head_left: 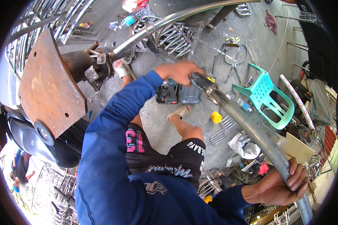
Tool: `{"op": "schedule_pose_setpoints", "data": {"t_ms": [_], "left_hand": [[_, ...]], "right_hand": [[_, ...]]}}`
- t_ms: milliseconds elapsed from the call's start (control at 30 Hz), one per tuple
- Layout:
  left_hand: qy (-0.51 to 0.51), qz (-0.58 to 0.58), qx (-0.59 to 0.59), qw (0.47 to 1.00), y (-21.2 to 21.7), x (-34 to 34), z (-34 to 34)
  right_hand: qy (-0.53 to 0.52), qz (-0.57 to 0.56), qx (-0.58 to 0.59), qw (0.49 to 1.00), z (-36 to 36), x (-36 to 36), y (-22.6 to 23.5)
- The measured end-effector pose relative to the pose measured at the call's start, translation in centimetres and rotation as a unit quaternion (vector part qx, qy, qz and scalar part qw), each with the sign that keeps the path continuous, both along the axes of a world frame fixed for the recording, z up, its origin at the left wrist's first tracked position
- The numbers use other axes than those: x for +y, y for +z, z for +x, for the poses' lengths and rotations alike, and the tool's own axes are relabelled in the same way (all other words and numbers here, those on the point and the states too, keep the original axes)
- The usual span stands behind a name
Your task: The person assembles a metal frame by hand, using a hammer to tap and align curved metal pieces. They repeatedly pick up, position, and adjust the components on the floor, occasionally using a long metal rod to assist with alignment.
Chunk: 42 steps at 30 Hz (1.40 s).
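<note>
A long grey metal pipe slants from the middle of the view down to the lower right. Its upper end is dark, with a rough, worn patch. My left hand, slightly blurred, is closed at that end, thumb and fingers on either side. Farther down, my right hand wraps its fingers around the pipe. Left of the pipe stands a rusty bending fixture with a block and bolts. A shiny curved tube runs from the fixture toward the top right. A brown rusty plate is at its left side.
An open tool case lies on the floor near my feet. A green plastic chair stands at right, by a yellow cup and a water bottle. Cut tubes are piled beyond. Metal racks stand far left.
</note>
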<state>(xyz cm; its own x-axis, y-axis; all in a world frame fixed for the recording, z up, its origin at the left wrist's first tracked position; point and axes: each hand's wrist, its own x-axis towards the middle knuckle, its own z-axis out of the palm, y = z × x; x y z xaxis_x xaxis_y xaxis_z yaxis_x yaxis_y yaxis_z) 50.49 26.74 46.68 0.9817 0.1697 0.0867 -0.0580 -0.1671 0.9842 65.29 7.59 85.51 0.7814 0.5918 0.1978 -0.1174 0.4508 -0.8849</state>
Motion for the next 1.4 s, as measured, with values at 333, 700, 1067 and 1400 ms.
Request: {"op": "schedule_pose_setpoints", "data": {"t_ms": [333,700,1067,1400], "left_hand": [[0.015,0.075,0.077,0.994,-0.9,-3.8,3.3],[0.015,0.106,0.083,0.991,-3.6,-10.5,8.7],[0.031,0.122,0.098,0.987,-4.2,-10.7,8.6],[0.060,0.115,0.077,0.989,-3.6,-9.8,6.2]], "right_hand": [[-0.048,-0.036,0.026,0.998,5.3,-6.0,-3.4],[-0.019,-0.001,0.070,0.997,12.2,-15.6,-6.3],[-0.028,-0.001,0.074,0.997,13.0,-15.7,-8.7],[0.006,0.008,0.055,0.998,10.2,-14.2,-7.3]]}}
